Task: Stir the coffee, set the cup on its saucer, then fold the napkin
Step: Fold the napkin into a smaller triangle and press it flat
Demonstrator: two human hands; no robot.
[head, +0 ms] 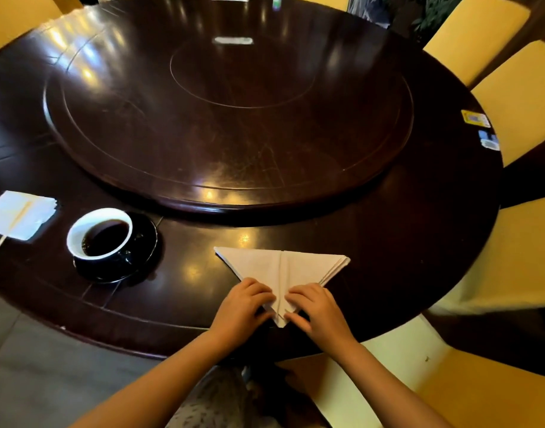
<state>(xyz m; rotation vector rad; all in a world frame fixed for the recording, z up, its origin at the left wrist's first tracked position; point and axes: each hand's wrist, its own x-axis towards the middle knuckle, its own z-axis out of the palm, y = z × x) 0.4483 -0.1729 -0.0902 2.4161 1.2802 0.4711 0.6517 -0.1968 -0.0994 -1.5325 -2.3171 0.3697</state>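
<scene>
Coffee cup (99,234) sits on its saucer (141,251) at 9 o'clock, so we're on folding now. Left hand (243,304) and right hand (314,307) pin the napkin (277,265) point at 6. Next crease probably wants even pressure.

A large round table (434,211) of dark, glossy wood filled the room, with a raised round turntable (228,118) of the same wood sitting on its middle. On the near rim lay a white napkin (265,264) folded into a downward-pointing triangle, and to its left stood a black saucer (144,242) carrying a cup (99,234) of dark coffee. Further left, near the edge, lay a small stack of white napkins (21,214) with a pale stirring stick (5,239) across it, and two small printed cards (481,128) lay at the far right edge.
</scene>
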